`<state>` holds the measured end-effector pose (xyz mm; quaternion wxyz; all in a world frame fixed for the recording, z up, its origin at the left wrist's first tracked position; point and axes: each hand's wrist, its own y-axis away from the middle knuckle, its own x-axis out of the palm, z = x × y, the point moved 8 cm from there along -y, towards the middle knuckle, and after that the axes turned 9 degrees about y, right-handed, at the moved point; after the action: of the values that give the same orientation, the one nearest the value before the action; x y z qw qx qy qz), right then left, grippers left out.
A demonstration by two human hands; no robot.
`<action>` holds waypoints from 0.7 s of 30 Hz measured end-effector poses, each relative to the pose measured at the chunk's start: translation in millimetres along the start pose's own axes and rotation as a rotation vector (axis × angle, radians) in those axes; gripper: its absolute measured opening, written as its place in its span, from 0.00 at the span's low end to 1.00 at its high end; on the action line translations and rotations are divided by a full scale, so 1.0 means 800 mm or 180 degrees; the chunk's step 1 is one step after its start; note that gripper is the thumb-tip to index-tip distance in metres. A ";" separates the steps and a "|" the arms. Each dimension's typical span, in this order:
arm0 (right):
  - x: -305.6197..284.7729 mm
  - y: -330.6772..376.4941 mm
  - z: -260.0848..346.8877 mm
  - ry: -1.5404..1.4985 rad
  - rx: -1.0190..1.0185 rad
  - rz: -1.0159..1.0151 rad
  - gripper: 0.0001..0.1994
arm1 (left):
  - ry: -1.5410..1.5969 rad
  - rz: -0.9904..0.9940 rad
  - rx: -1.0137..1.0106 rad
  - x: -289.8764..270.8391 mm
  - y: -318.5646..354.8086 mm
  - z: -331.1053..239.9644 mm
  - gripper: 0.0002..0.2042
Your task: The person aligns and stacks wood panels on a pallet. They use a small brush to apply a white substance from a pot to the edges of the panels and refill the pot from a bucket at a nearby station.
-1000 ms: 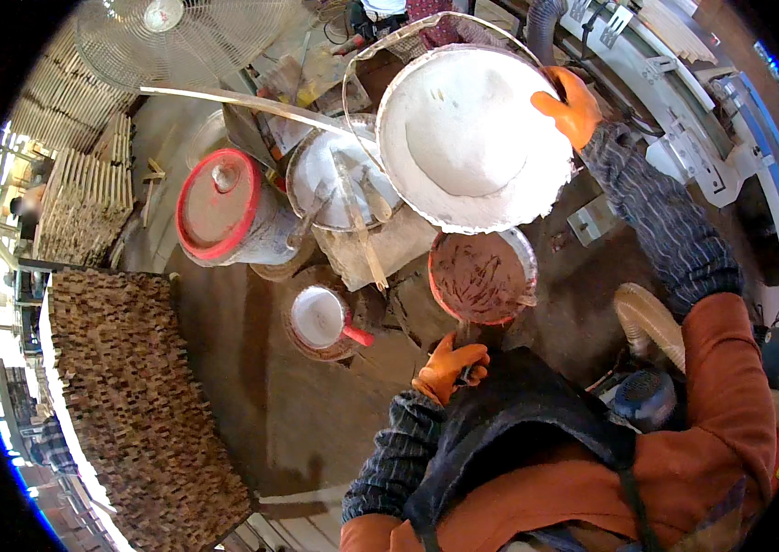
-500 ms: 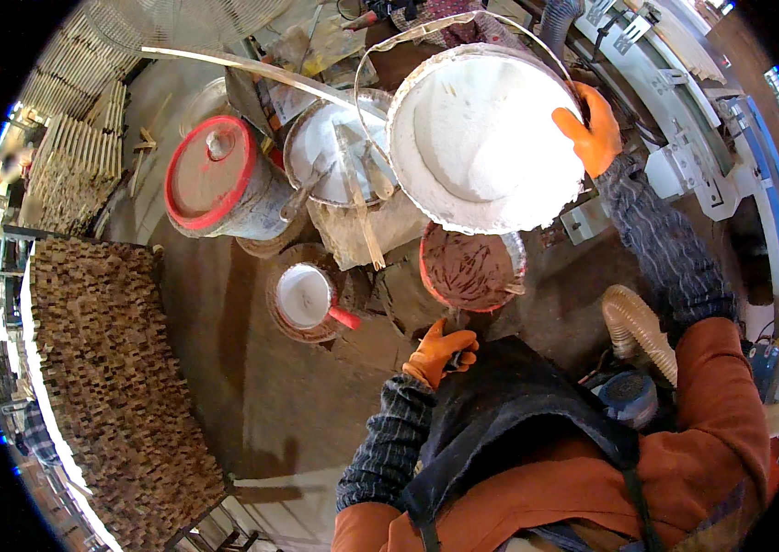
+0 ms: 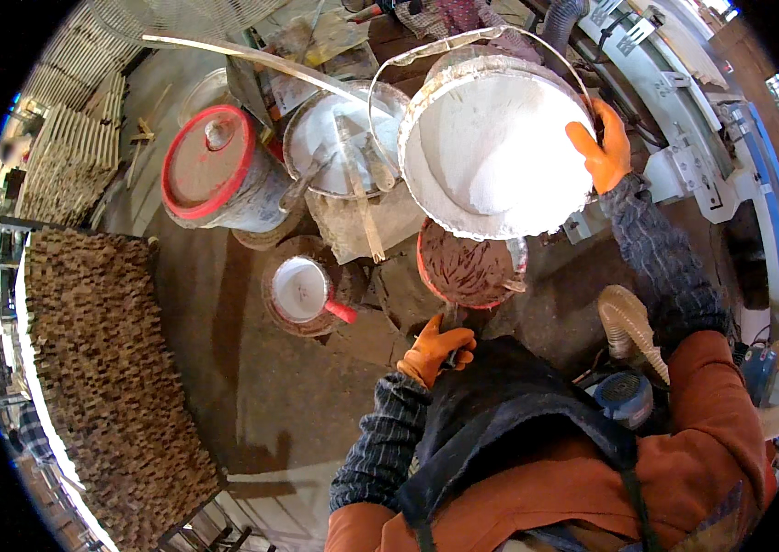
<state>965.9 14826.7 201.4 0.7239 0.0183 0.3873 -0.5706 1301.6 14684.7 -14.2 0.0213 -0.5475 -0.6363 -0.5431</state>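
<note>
A: What does the head view show up top?

B: The right hand (image 3: 603,147), in an orange glove, grips the rim of a big white bucket (image 3: 498,147) full of white powder. The bucket is tipped and held up in the air, over a small tub of brown mix (image 3: 468,270) on the floor.

A: And the left hand?

B: The left hand (image 3: 435,350), orange glove too, is curled shut close to the body, just below the brown tub. I cannot tell if it holds anything.

A: What else is near?

B: A bucket with a red-rimmed lid (image 3: 217,170) stands to the left. Beside it is an open white pail (image 3: 334,138) with sticks in it. Lower down is a little white cup with a red handle (image 3: 307,290). Far left lies a bumpy brown mat (image 3: 104,368).
</note>
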 end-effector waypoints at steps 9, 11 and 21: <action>-0.008 0.018 -0.015 -0.0041 -0.0140 -0.0249 0.26 | -0.0083 0.0160 -0.0022 0.015 0.000 0.001 0.15; -0.006 0.019 -0.012 -0.0079 -0.0176 -0.0288 0.26 | -0.0099 0.0179 0.0021 0.011 -0.003 0.004 0.14; -0.009 0.043 -0.007 0.0314 -0.0269 -0.0299 0.23 | -0.0090 0.0007 -0.0135 0.013 -0.012 0.004 0.15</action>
<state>991.2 14847.5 187.6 0.6765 -0.0024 0.4467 -0.5855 1292.4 14695.9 -15.7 0.0013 -0.5561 -0.6243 -0.5486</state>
